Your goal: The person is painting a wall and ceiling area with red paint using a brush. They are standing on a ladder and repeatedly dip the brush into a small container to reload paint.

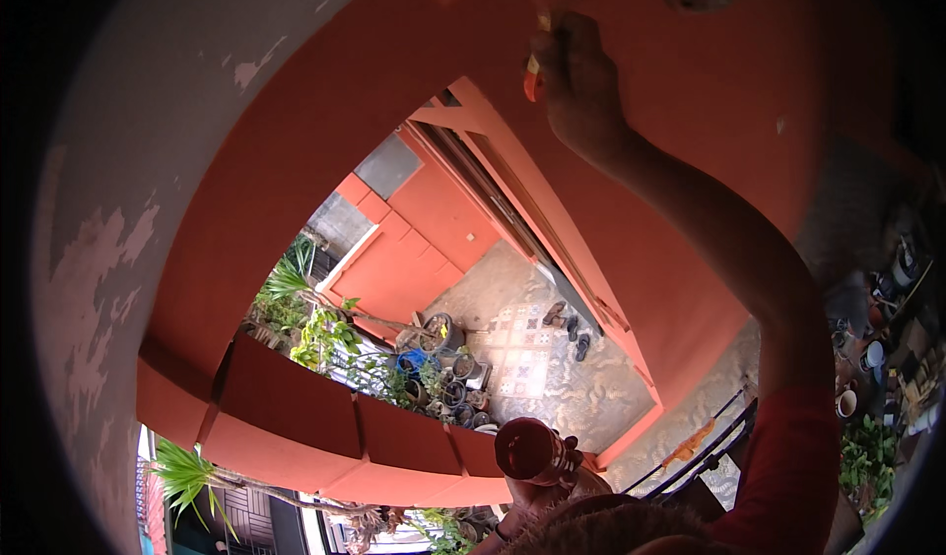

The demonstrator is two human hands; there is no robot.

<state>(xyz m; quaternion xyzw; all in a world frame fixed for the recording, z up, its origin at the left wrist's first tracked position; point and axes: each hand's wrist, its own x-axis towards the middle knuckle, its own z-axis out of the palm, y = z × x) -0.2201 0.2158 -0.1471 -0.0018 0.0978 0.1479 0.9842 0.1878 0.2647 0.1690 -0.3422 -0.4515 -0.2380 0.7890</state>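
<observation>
My right hand (580, 75) is raised to the orange-red wall (687, 82) and grips a paintbrush (533, 78) by its red and yellow handle. The brush head is blurred and hard to make out against the wall. Low in the view, my left hand (573, 474) holds a small paint container (526, 448) from below and the side. Its mouth faces up and its inside looks dark red. Left of the raised arm, an orange-red band borders a grey ceiling (148, 149) with peeling patches.
Below lies a patio floor (591, 378) with sandals (573, 326) and several potted plants (443, 333). An orange-red beam (295, 415) crosses at lower left. An orange cloth (691, 444) hangs on a dark metal frame (720, 426). Assorted buckets (872, 355) and clutter stand at far right.
</observation>
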